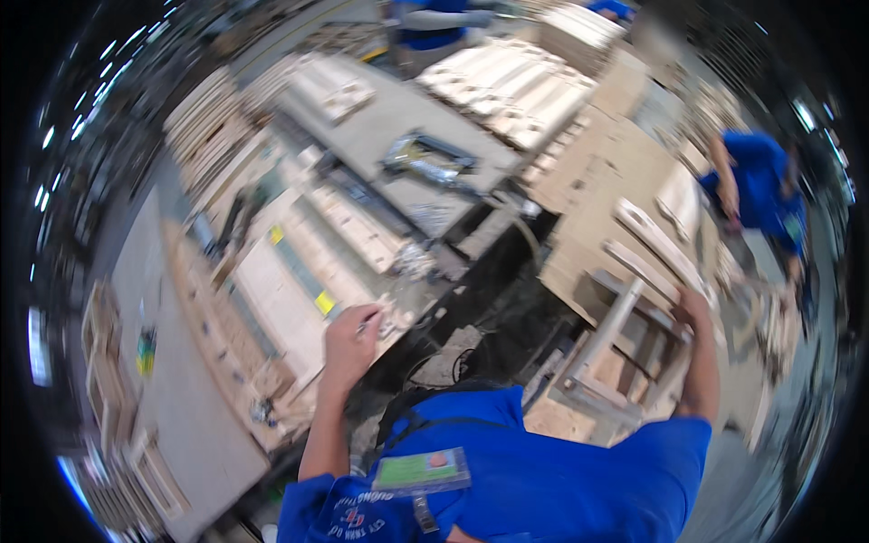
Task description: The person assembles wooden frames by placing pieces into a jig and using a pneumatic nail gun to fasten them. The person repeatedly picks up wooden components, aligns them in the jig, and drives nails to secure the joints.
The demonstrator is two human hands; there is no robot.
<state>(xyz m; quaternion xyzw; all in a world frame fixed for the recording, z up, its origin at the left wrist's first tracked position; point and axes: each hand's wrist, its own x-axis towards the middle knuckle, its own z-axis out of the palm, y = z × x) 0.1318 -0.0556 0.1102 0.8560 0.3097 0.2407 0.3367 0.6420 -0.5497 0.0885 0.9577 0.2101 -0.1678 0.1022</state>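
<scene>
The left hand [351, 337] is reaching out over the near edge of a long workbench [181, 425], its fingers curled together around something small and thin that is catching the light; the blur is too strong to tell what that thing is. Just beside the fingertips a pale wooden piece [391, 317] is lying on the bench, and a yellow tag [324, 302] is sitting on a wooden panel close by. Farther back on the bench a dark metal tool [425, 159] is resting on a grey board.

To the right, the right hand [693, 309] is closing over the top of a wooden frame [615, 348] that is standing on a light brown surface, fingers wrapped on its upper rail. Stacked wooden slats [516, 86] are lying beyond. Another person in a blue shirt [760, 185] is bending at the far right.
</scene>
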